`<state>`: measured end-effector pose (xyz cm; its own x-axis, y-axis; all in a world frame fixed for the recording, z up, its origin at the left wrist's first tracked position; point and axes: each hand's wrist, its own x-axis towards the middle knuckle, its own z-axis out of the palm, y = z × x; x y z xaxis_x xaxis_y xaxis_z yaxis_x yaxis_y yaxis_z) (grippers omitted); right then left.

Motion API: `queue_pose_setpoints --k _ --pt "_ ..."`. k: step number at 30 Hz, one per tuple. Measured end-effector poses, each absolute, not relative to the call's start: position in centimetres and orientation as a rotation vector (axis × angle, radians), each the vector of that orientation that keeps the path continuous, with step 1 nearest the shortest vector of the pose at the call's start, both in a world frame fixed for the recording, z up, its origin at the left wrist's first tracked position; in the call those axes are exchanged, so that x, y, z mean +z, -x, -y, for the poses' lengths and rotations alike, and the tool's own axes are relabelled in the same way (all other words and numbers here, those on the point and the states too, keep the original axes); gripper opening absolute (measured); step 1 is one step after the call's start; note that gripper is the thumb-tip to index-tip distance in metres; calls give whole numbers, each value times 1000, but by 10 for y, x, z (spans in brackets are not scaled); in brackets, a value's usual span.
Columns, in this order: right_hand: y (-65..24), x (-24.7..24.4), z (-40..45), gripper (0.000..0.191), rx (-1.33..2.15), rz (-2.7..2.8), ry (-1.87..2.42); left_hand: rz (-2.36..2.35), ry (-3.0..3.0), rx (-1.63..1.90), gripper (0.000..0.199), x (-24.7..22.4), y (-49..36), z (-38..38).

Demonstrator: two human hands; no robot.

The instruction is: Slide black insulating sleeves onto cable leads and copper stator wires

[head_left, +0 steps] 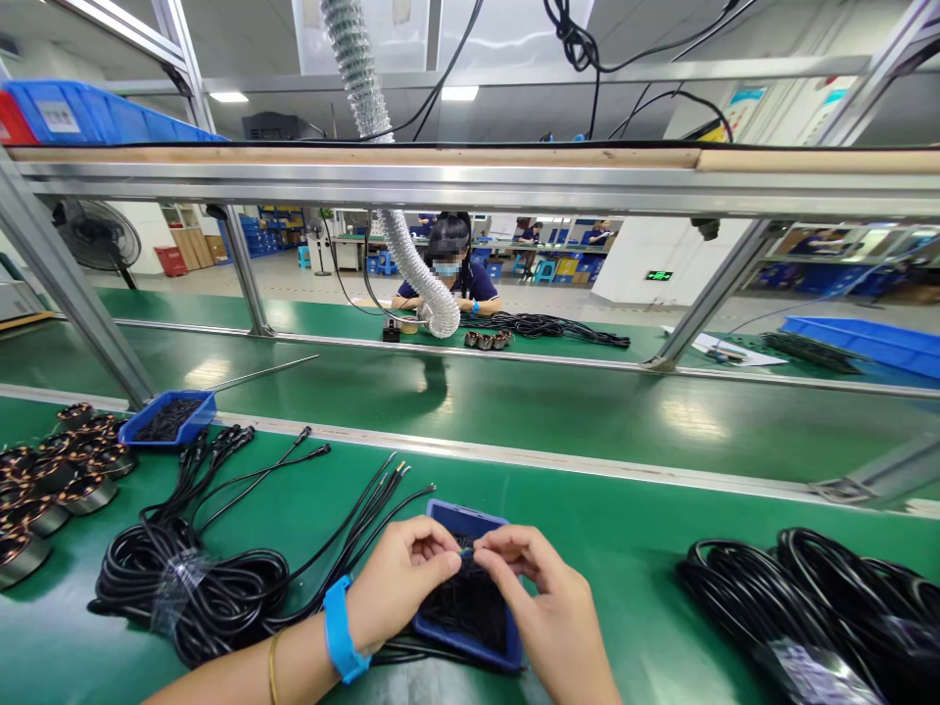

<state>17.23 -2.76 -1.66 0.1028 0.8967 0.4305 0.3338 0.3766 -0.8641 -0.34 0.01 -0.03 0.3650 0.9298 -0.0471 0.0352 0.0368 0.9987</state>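
A short thin piece, bluish and too small to identify, sits between the fingertips of both hands, over a blue bin holding small black pieces. Left hand: thumb and forefinger pinched on one end. Right hand: the same pinch at the other; its remaining fingers curl loosely. Judgement on handling: a light, opposed grip with both ends in line should suit so slight a piece; squeezing hard could bend it or make it slip. Keeping the hands low seems sound, though a dropped piece might get lost among the bin's contents. Counts, outward: one piece held; bin contents overlap, not countable. Beside the left hand, several loose cable ends, exact number unclear; farther left, one tied cable bundle. Ahead of the left hand, two connector ends lie apart from the clustered ones. Beyond that bundle, one blue tray of black bits; leftmost, roughly a dozen wound metal rings, overlapping. Well right of the right hand, at least two cable coils. Across the bench ahead, one seated person.
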Motion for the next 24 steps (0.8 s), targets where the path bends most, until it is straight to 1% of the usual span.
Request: queue_pose_setpoints --k 3,5,11,16,21,24 --pt "-167 -19 27 22 855 1198 1134 -949 -1267 864 23 1 3 0" --pt "-164 -20 26 24 928 1125 1091 -948 -1252 856 24 3 3 0" --pt "-158 -18 29 22 830 1064 1099 -946 -1269 845 25 5 2 2" --pt "-158 -21 30 22 857 1125 1145 -938 -1270 854 28 3 3 2" --pt "-156 -25 28 28 840 1072 1191 -920 -1214 868 37 3 3 3" --pt "-156 -25 28 24 783 1108 1204 -909 -1176 878 42 3 3 2"
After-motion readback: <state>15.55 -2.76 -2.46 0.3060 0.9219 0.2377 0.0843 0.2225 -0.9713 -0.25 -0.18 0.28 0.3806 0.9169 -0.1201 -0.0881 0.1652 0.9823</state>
